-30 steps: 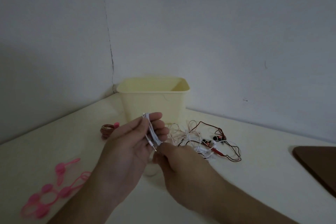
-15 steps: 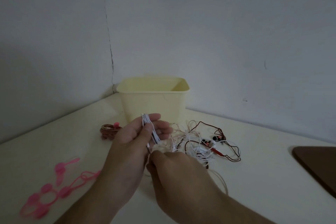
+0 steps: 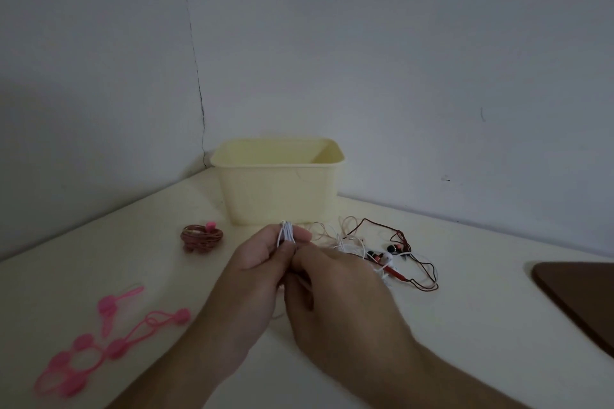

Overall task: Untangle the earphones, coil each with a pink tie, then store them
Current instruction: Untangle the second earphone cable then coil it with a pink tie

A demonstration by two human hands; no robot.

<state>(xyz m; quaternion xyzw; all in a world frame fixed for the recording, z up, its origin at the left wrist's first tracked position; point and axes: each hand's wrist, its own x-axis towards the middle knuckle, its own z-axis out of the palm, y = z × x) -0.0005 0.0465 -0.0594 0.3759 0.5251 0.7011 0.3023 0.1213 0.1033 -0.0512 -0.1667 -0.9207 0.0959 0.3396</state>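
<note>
In the head view, a bundle of white cord [image 3: 286,232] is held upright in the left hand [image 3: 257,271], pinched between thumb and curled fingers, with the folded loops standing out above the fingertips. The long axis of the bundle runs nearly vertical, slightly tilted away from the person. The right hand [image 3: 335,289] is pressed close against the left from the right side, fingers curled at the lower end of the bundle; what exactly is gripped there is hidden, though the cord appears to be held.

The unfinished tangle [image 3: 382,252] of white, pale and dark red earphones lies on the table [image 3: 465,309] just beyond and to the right of the right hand, so it is nearer that hand. The pink ties [image 3: 99,339] lie well apart to the left, on the left hand's side. It is judged that binding the bundle will call for a reach leftward while the coil is kept pinched.

One wound reddish coil [image 3: 201,236] with a pink tie on it rests near the yellow tub [image 3: 279,189], left of its base. The tub stands behind the hands against the wall corner. A dark brown board [image 3: 581,295] is seen at the right edge.
</note>
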